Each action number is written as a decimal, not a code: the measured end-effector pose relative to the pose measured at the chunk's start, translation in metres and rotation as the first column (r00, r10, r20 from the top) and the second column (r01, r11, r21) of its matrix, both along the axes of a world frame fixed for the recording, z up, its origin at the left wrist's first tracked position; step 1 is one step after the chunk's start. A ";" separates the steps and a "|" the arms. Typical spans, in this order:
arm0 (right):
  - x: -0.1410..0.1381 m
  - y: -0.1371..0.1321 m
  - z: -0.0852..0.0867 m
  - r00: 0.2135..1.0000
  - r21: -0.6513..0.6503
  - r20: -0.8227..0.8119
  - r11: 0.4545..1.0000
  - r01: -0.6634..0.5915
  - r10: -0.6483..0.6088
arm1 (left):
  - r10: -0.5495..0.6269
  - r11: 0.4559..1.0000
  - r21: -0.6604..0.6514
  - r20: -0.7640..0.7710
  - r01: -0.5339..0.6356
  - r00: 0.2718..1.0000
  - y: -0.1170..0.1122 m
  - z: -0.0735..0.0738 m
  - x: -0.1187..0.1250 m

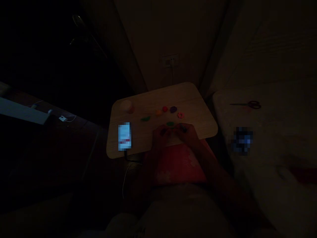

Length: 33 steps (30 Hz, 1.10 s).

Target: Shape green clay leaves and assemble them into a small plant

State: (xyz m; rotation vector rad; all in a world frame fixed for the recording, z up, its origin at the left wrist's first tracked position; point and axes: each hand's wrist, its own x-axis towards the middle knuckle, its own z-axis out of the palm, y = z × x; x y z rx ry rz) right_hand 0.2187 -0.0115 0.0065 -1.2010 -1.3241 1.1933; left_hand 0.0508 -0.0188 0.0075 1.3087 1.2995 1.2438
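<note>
In dim light, my left hand [160,135] and my right hand [188,133] meet at the near edge of a small wooden table [198,96]. The fingers of both are curled inward, and whatever they pinch between them is too dark to make out. Just beyond the fingertips lies a green lump [170,123] that looks like modelling clay. Farther back are a red ball [164,108], a dark purple lump [173,109], a yellow-orange lump [158,112] and an orange-pink ring-like piece [180,115]. Another green piece [145,118] rests to the left.
A lit phone [124,136] with a cable lies at the table's left, below a pale round tub [126,105]. On the light surface at right are scissors [247,104] and a blurred bluish object [242,140]. A wall socket [170,60] holds a plug behind the table.
</note>
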 end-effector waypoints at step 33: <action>-0.001 0.002 -0.006 0.998 0.081 -0.058 0.996 0.021 -0.017 | -0.003 0.998 0.066 0.031 0.001 1.000 0.000 0.006 -0.001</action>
